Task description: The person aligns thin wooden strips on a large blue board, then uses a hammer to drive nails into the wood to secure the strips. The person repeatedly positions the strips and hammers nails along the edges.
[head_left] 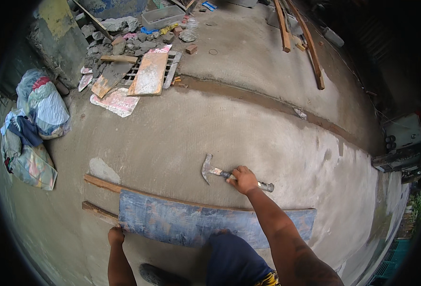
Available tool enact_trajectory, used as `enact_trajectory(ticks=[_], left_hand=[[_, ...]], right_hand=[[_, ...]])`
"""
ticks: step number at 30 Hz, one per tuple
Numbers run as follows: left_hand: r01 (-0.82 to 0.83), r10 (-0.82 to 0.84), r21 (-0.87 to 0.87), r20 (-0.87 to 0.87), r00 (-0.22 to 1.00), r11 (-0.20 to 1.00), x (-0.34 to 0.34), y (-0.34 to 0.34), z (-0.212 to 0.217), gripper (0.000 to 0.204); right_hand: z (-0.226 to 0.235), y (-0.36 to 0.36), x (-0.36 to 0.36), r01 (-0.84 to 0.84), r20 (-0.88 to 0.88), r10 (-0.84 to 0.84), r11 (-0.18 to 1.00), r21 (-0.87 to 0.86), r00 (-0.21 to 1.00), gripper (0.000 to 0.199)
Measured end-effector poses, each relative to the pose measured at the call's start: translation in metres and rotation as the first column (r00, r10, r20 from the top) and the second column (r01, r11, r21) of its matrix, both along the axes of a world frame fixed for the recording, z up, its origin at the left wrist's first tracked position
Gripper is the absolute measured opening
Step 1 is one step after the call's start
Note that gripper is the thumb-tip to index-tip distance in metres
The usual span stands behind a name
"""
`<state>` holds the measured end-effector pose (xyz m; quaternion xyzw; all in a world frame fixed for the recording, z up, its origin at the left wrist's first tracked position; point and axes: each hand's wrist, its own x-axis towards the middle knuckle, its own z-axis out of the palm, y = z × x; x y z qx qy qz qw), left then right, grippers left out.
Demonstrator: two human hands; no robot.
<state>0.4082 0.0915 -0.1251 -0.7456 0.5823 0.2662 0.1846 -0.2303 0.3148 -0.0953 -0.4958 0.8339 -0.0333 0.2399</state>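
My right hand (pixel 244 180) is wrapped round the handle of a claw hammer (pixel 215 170), which lies level just above or on the concrete, its head toward the left. In front of me lies a long blue-painted board (pixel 172 215) with worn patches. Two wooden strips run along its long edges; the far strip (pixel 101 182) and the near strip (pixel 98 212) stick out past its left end. My left hand (pixel 116 235) grips the board's near left corner, its fingers partly hidden. My knee (pixel 222 238) is over the board's near edge.
Filled plastic bags (pixel 48 107) stand at the left. Rubble (pixel 125 43), loose boards (pixel 151 71) and a plastic tub (pixel 163 18) lie at the far left. A shallow channel (pixel 248 95) crosses the concrete floor (pixel 182 124). Long timbers (pixel 310 47) lie far right.
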Motion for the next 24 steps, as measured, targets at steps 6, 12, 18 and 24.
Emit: enact_trajectory(ticks=[6,12,18,24], left_hand=[[0.151,-0.154,0.032,0.322,0.934,0.988,-0.07,-0.012,0.089,0.05],[0.485,-0.495,0.107,0.12,0.86,0.868,-0.152,-0.025,0.258,0.04],[0.204,-0.208,-0.14,-0.015,0.978,0.969,-0.18,-0.007,0.507,0.03],[0.248,-0.433,-0.381,-0.543,0.719,0.891,-0.295,-0.005,0.561,0.027]], right_hand=[[0.023,-0.013,-0.021,0.047,-0.059,-0.04,0.992,0.114,0.997,0.083],[0.023,-0.019,-0.037,0.102,0.046,-0.129,0.919,0.381,0.991,0.102],[0.037,-0.066,-0.011,0.022,0.144,-0.082,0.927,0.375,0.986,0.106],[0.022,-0.018,-0.069,-0.068,0.072,0.034,0.838,0.541,0.997,0.123]])
